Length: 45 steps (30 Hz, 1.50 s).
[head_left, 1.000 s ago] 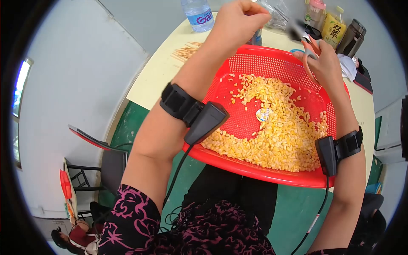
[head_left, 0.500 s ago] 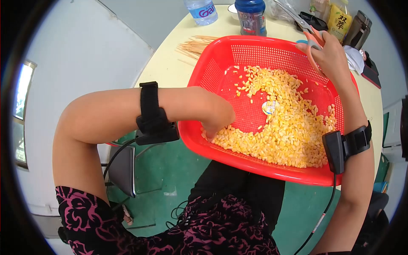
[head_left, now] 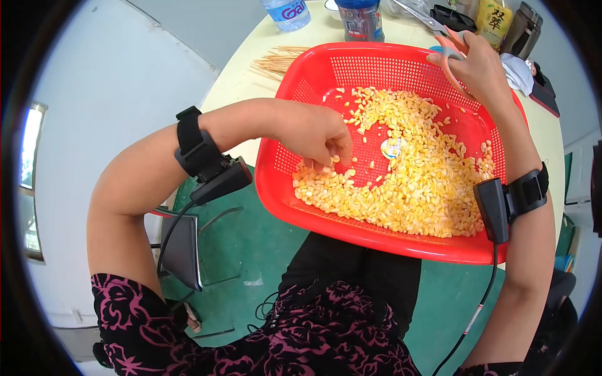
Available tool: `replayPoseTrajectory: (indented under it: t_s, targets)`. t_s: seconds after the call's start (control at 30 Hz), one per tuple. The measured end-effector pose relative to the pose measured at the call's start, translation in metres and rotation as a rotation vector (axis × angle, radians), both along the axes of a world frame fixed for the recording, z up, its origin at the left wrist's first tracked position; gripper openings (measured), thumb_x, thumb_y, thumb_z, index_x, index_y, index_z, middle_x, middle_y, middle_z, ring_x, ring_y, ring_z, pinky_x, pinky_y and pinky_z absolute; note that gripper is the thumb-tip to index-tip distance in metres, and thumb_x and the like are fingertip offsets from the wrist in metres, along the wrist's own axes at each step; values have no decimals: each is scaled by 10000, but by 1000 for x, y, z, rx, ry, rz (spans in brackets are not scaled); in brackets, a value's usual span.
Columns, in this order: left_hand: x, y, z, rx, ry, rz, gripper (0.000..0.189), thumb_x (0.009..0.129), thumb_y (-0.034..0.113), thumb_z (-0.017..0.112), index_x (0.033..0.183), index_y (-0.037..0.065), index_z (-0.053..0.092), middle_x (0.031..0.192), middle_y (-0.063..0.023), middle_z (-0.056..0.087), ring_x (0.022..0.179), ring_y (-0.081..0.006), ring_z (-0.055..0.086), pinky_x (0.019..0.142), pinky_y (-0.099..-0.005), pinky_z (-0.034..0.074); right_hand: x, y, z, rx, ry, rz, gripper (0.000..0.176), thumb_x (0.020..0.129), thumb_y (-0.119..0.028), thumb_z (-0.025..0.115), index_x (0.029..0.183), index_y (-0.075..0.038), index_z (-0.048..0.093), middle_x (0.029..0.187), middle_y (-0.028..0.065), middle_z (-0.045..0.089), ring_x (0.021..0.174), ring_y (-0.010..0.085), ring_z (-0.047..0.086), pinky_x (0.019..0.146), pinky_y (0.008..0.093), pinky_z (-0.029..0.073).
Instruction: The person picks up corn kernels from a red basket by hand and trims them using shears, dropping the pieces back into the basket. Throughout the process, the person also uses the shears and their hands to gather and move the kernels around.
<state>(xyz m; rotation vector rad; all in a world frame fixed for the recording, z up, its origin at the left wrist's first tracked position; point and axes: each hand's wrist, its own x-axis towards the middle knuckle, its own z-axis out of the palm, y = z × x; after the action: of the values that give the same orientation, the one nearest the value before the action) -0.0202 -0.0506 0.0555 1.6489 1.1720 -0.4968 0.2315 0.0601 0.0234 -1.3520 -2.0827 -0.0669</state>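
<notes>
A red plastic basket (head_left: 376,241) with perforated sides holds loose yellow corn kernels (head_left: 420,188), heaped mostly along its near and right parts. My left hand (head_left: 316,138) is over the basket's left side, fingers curled downward around a few kernels; a kernel or two show by the fingertips. Above the far right rim, my right hand (head_left: 484,70) grips orange-handled scissors (head_left: 450,53), their metal blades pointing away to the upper left. A small round white label or lid (head_left: 390,148) lies among the kernels in the middle.
Thin wooden skewers (head_left: 279,62) lie on the pale table (head_left: 241,75) left of the basket. Behind it stand a water bottle (head_left: 286,14), a blue-lidded jar (head_left: 360,20), a yellow-labelled bottle (head_left: 494,24) and a dark flask (head_left: 522,31). A chair (head_left: 182,247) is at the lower left.
My left hand has lifted from the kernels at the near left and moved up, its curled fingers now showing. The right hand still holds the scissors. The whole view has shifted slightly.
</notes>
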Motion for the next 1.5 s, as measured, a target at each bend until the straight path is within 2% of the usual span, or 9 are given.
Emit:
replayPoseTrajectory:
  t_s: [0.2, 0.4, 0.7, 0.8, 0.9, 1.0, 1.2, 1.3, 1.5]
  targets:
    - [-4, 4, -8, 110, 108, -299, 196, 813, 110, 579, 978, 29, 646, 873, -72, 667, 733, -155, 628, 665, -276, 474, 2, 1, 0, 1, 5, 1, 617, 633, -564, 717, 809, 16, 598, 778, 165, 615, 694, 286, 614, 628, 387, 469]
    - [10, 1, -13, 162, 120, -147, 150, 802, 130, 585, 863, 19, 666, 779, -80, 664, 704, -181, 628, 643, -307, 480, 1, -2, 4, -30, -9, 6, 609, 623, -547, 733, 816, 15, 601, 814, 167, 618, 750, 289, 615, 665, 387, 468]
    - [35, -3, -35, 405, 215, -327, 140, 712, 148, 674, 774, 24, 655, 739, -124, 639, 717, -252, 622, 648, -361, 481, 1, -3, 4, -36, 7, 2, 594, 612, -521, 751, 825, 16, 611, 820, 171, 620, 768, 287, 615, 677, 379, 466]
    - [42, -8, -40, 526, 299, -411, 138, 687, 98, 640, 793, 14, 669, 784, -162, 646, 750, -298, 627, 660, -389, 499, -1, -5, 7, -67, 20, 1, 583, 612, -510, 755, 820, 17, 615, 799, 169, 621, 741, 285, 615, 664, 379, 466]
    - [43, -10, -38, 530, 249, -416, 142, 681, 59, 599, 796, 9, 664, 792, -167, 642, 756, -306, 623, 654, -397, 495, 0, -4, 5, -53, 14, 11, 573, 615, -502, 757, 815, 17, 617, 780, 164, 621, 716, 283, 614, 650, 379, 466]
    - [40, 4, -23, 537, 214, -374, 95, 656, 81, 657, 702, 25, 595, 719, -137, 614, 716, -277, 604, 638, -377, 477, -1, -4, 6, -64, 15, 6, 567, 617, -500, 755, 814, 15, 619, 787, 160, 622, 723, 281, 613, 651, 378, 465]
    - [36, 10, -5, 334, 142, -155, 115, 672, 58, 670, 686, 7, 568, 682, -79, 612, 641, -160, 600, 571, -302, 468, -2, -6, 6, -66, 0, 0, 567, 622, -506, 746, 823, 9, 620, 819, 154, 621, 768, 280, 610, 684, 383, 467]
    - [28, 8, -19, 279, -4, -75, 89, 696, 39, 672, 745, -1, 610, 674, -55, 622, 659, -118, 605, 573, -272, 469, -1, -6, 5, -55, -17, -4, 574, 623, -510, 742, 831, 11, 619, 834, 159, 620, 778, 286, 611, 693, 386, 469]
    - [19, 6, -6, 116, 11, -42, 247, 725, 24, 654, 969, -8, 650, 789, -64, 667, 706, -107, 624, 613, -245, 486, -2, -10, 10, -92, -28, -1, 577, 622, -510, 740, 828, 15, 619, 851, 171, 618, 789, 301, 611, 700, 385, 470]
